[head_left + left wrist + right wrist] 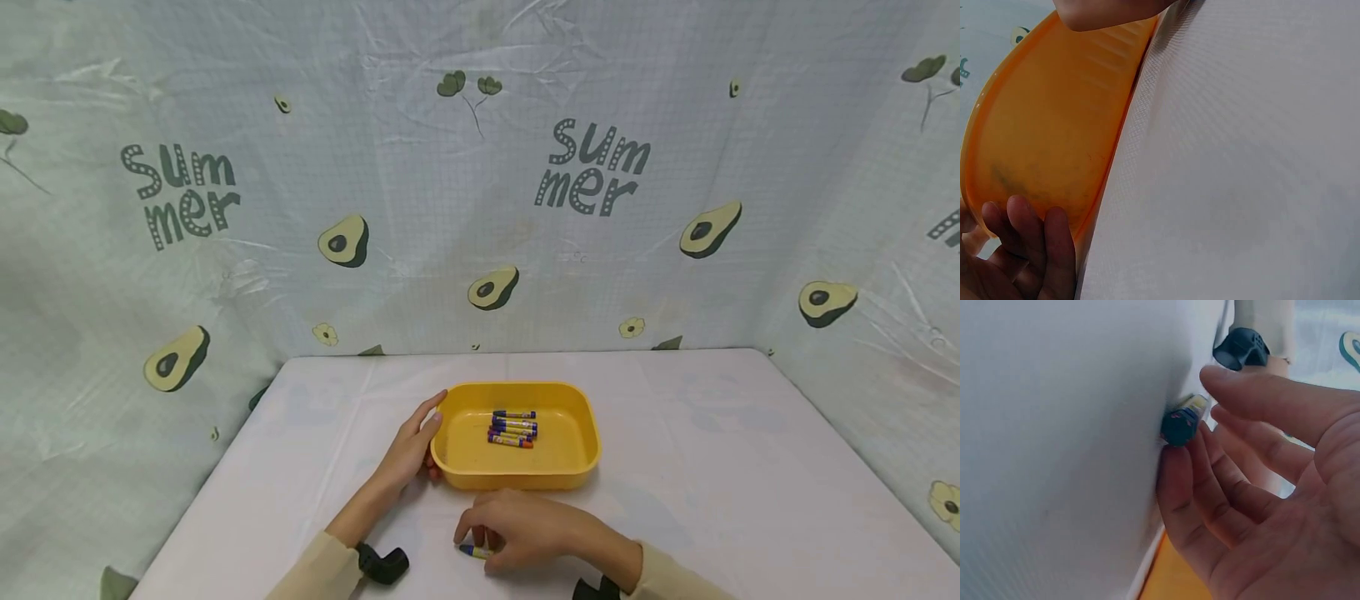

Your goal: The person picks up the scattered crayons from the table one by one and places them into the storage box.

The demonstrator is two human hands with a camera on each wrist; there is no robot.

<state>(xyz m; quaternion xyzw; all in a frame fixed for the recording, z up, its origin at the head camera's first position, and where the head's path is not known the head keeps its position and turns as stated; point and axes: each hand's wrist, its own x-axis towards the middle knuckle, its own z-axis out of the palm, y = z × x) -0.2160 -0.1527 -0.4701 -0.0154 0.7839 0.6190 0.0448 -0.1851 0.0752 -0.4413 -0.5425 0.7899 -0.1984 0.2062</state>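
Note:
A yellow plastic tray (517, 482) stands on the white-covered table. My left hand (408, 446) holds its left side, with the thumb at the rim; in the left wrist view, bent fingers (1057, 244) lie against the outer wall. Several crayons (513, 428) in yellow wrappers lie together inside the tray. In front of it, one blue-green-ended crayon (1180, 427) lies on the table beneath my right hand (525, 529). In the right wrist view, curved fingertips touch or nearly touch that crayon, while the thumb stands apart from it. The hand hides part of the crayon in the head view.
A white cloth covers the table (712, 467). Behind and beside it hangs a pale sheet (420, 167) printed with avocados and lettering. Black wrist devices (384, 565) sit at both sleeves.

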